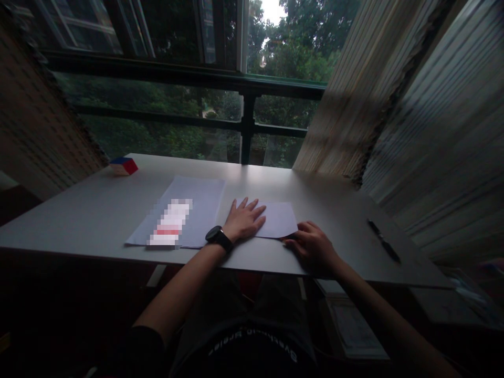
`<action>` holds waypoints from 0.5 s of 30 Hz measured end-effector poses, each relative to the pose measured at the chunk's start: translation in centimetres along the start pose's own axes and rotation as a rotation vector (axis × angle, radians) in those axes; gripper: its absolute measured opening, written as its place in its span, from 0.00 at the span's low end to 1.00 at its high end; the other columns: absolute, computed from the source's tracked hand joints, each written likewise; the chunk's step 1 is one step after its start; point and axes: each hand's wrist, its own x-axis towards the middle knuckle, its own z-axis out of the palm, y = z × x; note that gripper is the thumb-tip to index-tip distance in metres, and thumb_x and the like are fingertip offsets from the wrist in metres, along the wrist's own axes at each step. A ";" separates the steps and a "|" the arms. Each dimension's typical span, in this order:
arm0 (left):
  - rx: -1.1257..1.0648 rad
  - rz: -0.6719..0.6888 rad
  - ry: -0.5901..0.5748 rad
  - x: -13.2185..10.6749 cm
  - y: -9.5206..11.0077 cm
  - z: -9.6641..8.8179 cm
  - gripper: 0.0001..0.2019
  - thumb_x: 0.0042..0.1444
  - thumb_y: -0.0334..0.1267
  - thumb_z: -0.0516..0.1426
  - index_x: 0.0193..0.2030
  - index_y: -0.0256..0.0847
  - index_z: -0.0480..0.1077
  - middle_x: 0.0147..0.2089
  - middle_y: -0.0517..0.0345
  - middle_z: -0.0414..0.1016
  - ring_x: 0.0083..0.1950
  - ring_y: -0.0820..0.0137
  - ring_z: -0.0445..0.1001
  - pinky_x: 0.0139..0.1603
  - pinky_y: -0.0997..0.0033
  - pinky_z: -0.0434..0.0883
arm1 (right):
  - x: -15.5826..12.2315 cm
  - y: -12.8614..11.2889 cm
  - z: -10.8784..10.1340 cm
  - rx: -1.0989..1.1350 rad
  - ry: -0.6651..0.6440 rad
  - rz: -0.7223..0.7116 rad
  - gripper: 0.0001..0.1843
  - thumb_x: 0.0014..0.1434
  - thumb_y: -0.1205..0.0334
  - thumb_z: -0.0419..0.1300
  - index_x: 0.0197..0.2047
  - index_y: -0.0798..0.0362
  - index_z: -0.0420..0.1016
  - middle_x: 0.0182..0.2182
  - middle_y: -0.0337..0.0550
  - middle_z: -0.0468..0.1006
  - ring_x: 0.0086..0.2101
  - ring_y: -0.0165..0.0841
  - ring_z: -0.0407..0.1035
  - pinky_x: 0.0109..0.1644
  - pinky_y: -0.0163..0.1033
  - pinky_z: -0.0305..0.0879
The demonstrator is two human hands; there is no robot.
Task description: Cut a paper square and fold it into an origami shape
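Observation:
A small folded white paper (pixel 280 218) lies on the grey table (pixel 98 210) near its front edge. My left hand (pixel 244 219), with a black watch on its wrist, lies flat on the paper's left part with fingers stretched out. My right hand (pixel 311 245) rests at the paper's near right corner, fingers curled and pressed down against the edge.
A stack of white sheets (pixel 189 207) with a blurred patch lies left of the folded paper. A coloured puzzle cube (pixel 124 166) sits at the far left. A black pen (pixel 384 240) lies at the right. A window railing and bamboo blinds stand behind the table.

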 end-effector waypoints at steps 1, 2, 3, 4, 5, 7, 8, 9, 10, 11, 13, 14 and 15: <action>0.002 0.001 0.002 0.0 0.0 0.0 0.26 0.58 0.55 0.35 0.61 0.56 0.52 0.66 0.62 0.48 0.65 0.55 0.43 0.60 0.45 0.39 | 0.1 -0.2 0.1 0.001 -0.004 -0.001 0.10 0.55 0.57 0.56 0.36 0.50 0.76 0.32 0.47 0.71 0.36 0.36 0.63 0.39 0.42 0.61; 0.003 -0.001 0.000 0.0 0.0 0.0 0.26 0.58 0.55 0.35 0.61 0.56 0.52 0.66 0.62 0.48 0.65 0.55 0.43 0.60 0.45 0.39 | 0.1 -0.3 0.2 0.003 -0.001 -0.003 0.10 0.55 0.58 0.56 0.36 0.50 0.76 0.32 0.47 0.71 0.36 0.36 0.63 0.39 0.42 0.61; 0.005 -0.004 -0.003 0.0 0.0 0.0 0.26 0.58 0.54 0.36 0.61 0.56 0.52 0.66 0.62 0.48 0.65 0.55 0.43 0.60 0.45 0.39 | 0.1 -0.4 0.4 0.004 0.007 -0.002 0.10 0.56 0.58 0.55 0.36 0.50 0.76 0.32 0.47 0.70 0.36 0.36 0.63 0.39 0.41 0.61; 0.006 -0.010 -0.007 0.0 0.0 0.0 0.26 0.58 0.54 0.36 0.61 0.56 0.51 0.66 0.63 0.48 0.65 0.55 0.42 0.60 0.45 0.39 | 0.1 -0.6 0.5 0.003 0.018 -0.001 0.10 0.56 0.58 0.55 0.35 0.51 0.76 0.32 0.47 0.70 0.35 0.36 0.62 0.38 0.41 0.61; 0.007 -0.014 -0.011 0.0 0.1 -0.1 0.25 0.58 0.54 0.36 0.61 0.57 0.51 0.66 0.63 0.48 0.66 0.55 0.42 0.60 0.45 0.38 | 0.1 -0.7 0.6 0.001 0.030 0.000 0.10 0.56 0.58 0.55 0.34 0.52 0.76 0.31 0.47 0.70 0.35 0.36 0.62 0.38 0.41 0.61; 0.007 -0.021 -0.019 0.0 0.1 -0.1 0.25 0.58 0.54 0.36 0.61 0.57 0.51 0.66 0.64 0.47 0.66 0.55 0.41 0.60 0.45 0.38 | 0.1 -0.9 0.8 -0.004 0.044 -0.004 0.11 0.57 0.58 0.53 0.32 0.53 0.76 0.30 0.48 0.69 0.34 0.36 0.62 0.37 0.41 0.61; 0.007 -0.022 -0.023 0.0 0.1 -0.1 0.25 0.58 0.54 0.36 0.62 0.57 0.51 0.66 0.64 0.47 0.66 0.55 0.41 0.60 0.44 0.38 | 0.1 -0.9 0.8 -0.004 0.046 -0.012 0.12 0.57 0.58 0.53 0.31 0.53 0.76 0.30 0.48 0.68 0.33 0.35 0.62 0.36 0.41 0.61; 0.007 -0.021 -0.026 0.0 0.1 -0.1 0.25 0.58 0.54 0.36 0.62 0.57 0.51 0.66 0.64 0.47 0.66 0.55 0.41 0.60 0.44 0.38 | 0.0 -1.0 0.8 -0.001 0.046 -0.024 0.12 0.57 0.59 0.53 0.31 0.53 0.76 0.30 0.47 0.68 0.33 0.35 0.62 0.36 0.40 0.61; 0.007 -0.017 -0.029 0.1 0.1 -0.1 0.26 0.58 0.55 0.36 0.62 0.57 0.51 0.66 0.63 0.47 0.66 0.55 0.41 0.60 0.44 0.38 | 0.0 -1.0 0.8 0.002 0.045 -0.034 0.12 0.58 0.59 0.53 0.30 0.53 0.76 0.29 0.47 0.68 0.33 0.35 0.62 0.37 0.40 0.60; 0.008 -0.011 -0.029 0.1 0.0 0.0 0.26 0.58 0.55 0.36 0.62 0.57 0.50 0.66 0.63 0.47 0.66 0.54 0.41 0.60 0.43 0.38 | -0.1 -1.1 0.7 0.001 0.044 -0.042 0.12 0.58 0.59 0.52 0.30 0.53 0.75 0.29 0.47 0.68 0.34 0.35 0.61 0.37 0.40 0.60; 0.008 0.004 -0.020 0.1 -0.1 0.1 0.26 0.58 0.55 0.35 0.62 0.57 0.51 0.66 0.62 0.47 0.66 0.54 0.42 0.59 0.42 0.39 | -0.3 -1.0 0.6 -0.010 0.043 -0.043 0.13 0.58 0.59 0.52 0.29 0.54 0.75 0.28 0.47 0.67 0.33 0.35 0.61 0.37 0.40 0.60; 0.009 0.010 -0.013 0.1 -0.2 0.1 0.26 0.58 0.55 0.35 0.62 0.56 0.51 0.66 0.62 0.47 0.66 0.54 0.42 0.59 0.42 0.39 | -0.4 -0.9 0.6 -0.018 0.041 -0.042 0.14 0.58 0.59 0.52 0.28 0.54 0.75 0.28 0.47 0.67 0.33 0.35 0.61 0.36 0.39 0.60; 0.009 0.014 -0.008 0.1 -0.2 0.2 0.26 0.58 0.55 0.35 0.62 0.56 0.51 0.66 0.61 0.48 0.66 0.54 0.42 0.59 0.42 0.39 | -0.5 -0.8 0.6 -0.027 0.039 -0.043 0.14 0.58 0.59 0.52 0.28 0.54 0.74 0.27 0.47 0.66 0.32 0.34 0.60 0.36 0.39 0.59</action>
